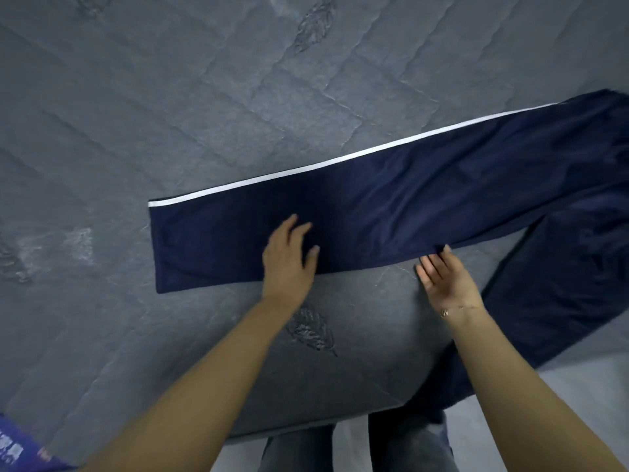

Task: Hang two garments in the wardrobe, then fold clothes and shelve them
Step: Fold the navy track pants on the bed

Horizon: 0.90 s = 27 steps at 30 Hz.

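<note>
Navy trousers [391, 206] with a white side stripe [340, 159] lie on the grey quilted mattress [170, 114]; one leg hangs over its edge. The left hand [289, 257] rests flat on the cloth, fingers spread; the right hand [446, 279] is spread, fingertips touching the hem. The waist is cut off at the right, and a blurred purple thing [20, 447] sits at the bottom left.

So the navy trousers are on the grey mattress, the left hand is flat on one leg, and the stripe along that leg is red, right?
Not quite: the stripe is white, not red, as the head view shows. The rest holds: the navy trousers lie on the grey mattress, and the left hand rests flat on one leg.
</note>
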Motion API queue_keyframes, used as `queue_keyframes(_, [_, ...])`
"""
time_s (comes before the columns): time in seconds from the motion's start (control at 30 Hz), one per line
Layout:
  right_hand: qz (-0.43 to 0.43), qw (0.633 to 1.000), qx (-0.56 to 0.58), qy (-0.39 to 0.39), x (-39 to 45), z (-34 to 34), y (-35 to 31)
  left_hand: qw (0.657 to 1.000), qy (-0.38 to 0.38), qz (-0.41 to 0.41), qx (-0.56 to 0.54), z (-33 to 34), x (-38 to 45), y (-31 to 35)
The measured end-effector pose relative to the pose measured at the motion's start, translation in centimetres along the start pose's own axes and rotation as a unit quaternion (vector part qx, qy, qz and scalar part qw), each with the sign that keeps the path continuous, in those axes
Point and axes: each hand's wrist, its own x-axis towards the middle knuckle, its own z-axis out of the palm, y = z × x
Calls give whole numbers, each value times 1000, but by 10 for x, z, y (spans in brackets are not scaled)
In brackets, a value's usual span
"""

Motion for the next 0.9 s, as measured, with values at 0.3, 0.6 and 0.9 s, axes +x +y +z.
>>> queue_keyframes(0.3, [-44,997,44,45,56,-33,-114,992,-108,-15,60,133,80,114])
queue_keyframes(0.6, [62,990,-127,3,58,-101,-138,973,-99,-114,173,159,83,152])
queue_keyframes(0.9, [-326,828,-433,142,82,-204,-265,967,-126,112,189,241,118,297])
